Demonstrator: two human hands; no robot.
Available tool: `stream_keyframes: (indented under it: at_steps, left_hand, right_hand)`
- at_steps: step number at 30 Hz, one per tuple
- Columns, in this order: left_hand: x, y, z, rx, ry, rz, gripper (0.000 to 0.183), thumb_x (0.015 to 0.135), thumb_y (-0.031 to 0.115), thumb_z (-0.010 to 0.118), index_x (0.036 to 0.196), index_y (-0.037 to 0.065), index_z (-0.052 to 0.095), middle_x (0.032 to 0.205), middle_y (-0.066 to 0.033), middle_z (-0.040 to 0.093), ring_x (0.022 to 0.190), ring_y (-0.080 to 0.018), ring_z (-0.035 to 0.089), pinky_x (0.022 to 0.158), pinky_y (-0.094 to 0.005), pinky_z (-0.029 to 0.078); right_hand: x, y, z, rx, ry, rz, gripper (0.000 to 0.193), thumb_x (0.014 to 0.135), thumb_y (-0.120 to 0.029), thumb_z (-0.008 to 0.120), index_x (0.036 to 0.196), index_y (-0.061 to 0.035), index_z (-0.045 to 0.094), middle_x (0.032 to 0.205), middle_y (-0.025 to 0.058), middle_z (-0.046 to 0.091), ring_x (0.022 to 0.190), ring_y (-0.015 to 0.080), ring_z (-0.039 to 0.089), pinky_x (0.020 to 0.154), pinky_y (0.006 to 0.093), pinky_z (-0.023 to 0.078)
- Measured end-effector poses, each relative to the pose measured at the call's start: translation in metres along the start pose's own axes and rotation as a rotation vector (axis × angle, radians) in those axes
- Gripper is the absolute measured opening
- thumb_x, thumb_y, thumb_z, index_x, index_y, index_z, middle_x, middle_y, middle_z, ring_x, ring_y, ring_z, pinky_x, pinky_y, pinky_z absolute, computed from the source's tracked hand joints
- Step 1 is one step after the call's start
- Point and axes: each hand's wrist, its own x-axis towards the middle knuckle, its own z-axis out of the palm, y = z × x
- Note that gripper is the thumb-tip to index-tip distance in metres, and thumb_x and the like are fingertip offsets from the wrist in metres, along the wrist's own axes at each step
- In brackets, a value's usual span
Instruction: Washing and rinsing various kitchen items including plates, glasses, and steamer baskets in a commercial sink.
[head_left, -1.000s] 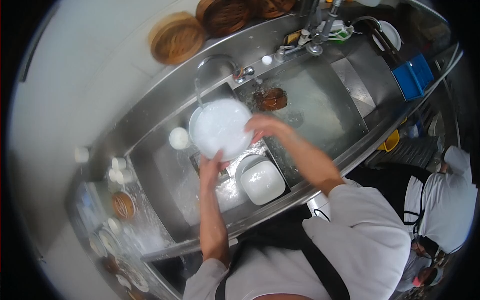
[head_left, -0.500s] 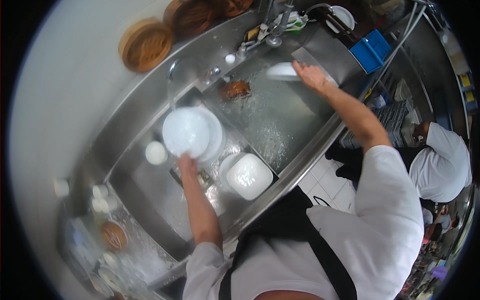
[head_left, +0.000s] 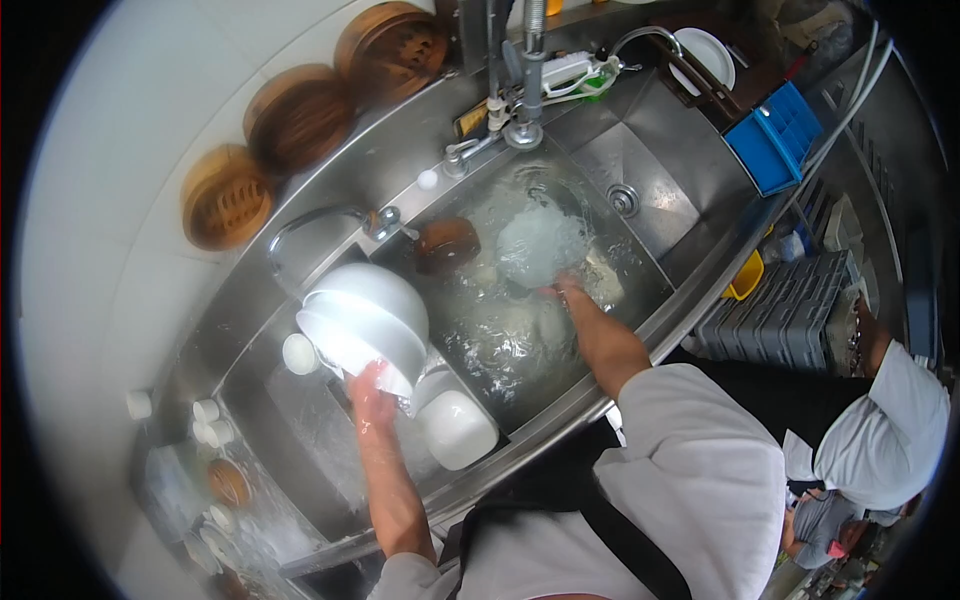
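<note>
My left hand (head_left: 372,395) is closed on the near edge of a tilted stack of white bowls (head_left: 365,310), below the curved faucet (head_left: 300,222) in the left basin. My right hand (head_left: 566,286) is in the water of the middle basin, at the near rim of a submerged white bowl (head_left: 542,245). Its fingers are closed at that rim, partly blurred by the water. Beside the stack, a small white cup (head_left: 299,353) stands on one side and a squarish white dish (head_left: 458,430) lies on the other. A brown object (head_left: 447,245) sits in the water.
Wooden steamer baskets (head_left: 228,197) line the wall behind the sink. The right basin has a drain (head_left: 622,200); a blue crate (head_left: 775,140) stands past it. Grey racks (head_left: 775,310) and a co-worker (head_left: 885,425) are at the right. Small white cups (head_left: 212,422) stand at the left.
My right hand has lowered its white bowl into the water and come nearer to me. My left hand's white dishes have tilted up, now showing as stacked bowls. The view has shifted.
</note>
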Motion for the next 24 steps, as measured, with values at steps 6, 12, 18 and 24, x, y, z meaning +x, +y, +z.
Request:
stream_keyframes:
  at_steps: [6,12,18,24]
  left_hand:
    - [-0.001,-0.048,0.082,-0.001,-0.050,-0.136,0.045,0.081,-0.006,0.062,0.124,-0.005,0.052,0.104,-0.0124,0.062,0.095,-0.0258,0.065,0.085,-0.0387,0.056]
    - [-0.021,-0.120,0.142,0.079,-0.061,-0.287,0.033,0.079,-0.004,0.061,0.112,-0.009,0.060,0.105,-0.0152,0.064,0.094,-0.0305,0.067,0.081,-0.0402,0.058]
    - [0.043,-0.235,0.096,0.037,-0.082,-0.357,0.040,0.078,-0.002,0.062,0.117,-0.010,0.057,0.117,-0.0182,0.060,0.101,-0.0344,0.062,0.079,-0.0453,0.060]
    - [0.075,-0.315,0.077,0.027,-0.053,-0.172,0.030,0.091,0.016,0.063,0.117,0.002,0.066,0.096,-0.0091,0.070,0.085,-0.0261,0.066,0.070,-0.0437,0.053]
  right_hand:
    - [0.025,-0.043,-0.209,0.173,-0.065,-0.130,0.046,0.089,-0.012,0.057,0.128,0.0096,0.046,0.114,0.0289,0.064,0.100,0.0374,0.068,0.086,0.0453,0.056]
    - [-0.052,-0.058,-0.465,-0.141,0.121,-0.441,0.056,0.084,0.003,0.054,0.137,0.0025,0.035,0.110,0.0280,0.054,0.090,0.0432,0.067,0.070,0.0470,0.058]
    - [-0.087,-0.049,-0.481,0.368,0.411,-0.287,0.048,0.086,0.005,0.048,0.133,0.0030,0.037,0.117,0.0336,0.056,0.096,0.0517,0.063,0.086,0.0532,0.052]
    - [-0.108,-0.022,-0.434,0.677,0.614,-0.259,0.052,0.085,0.007,0.042,0.137,0.0027,0.034,0.120,0.0381,0.055,0.115,0.0528,0.054,0.100,0.0505,0.043]
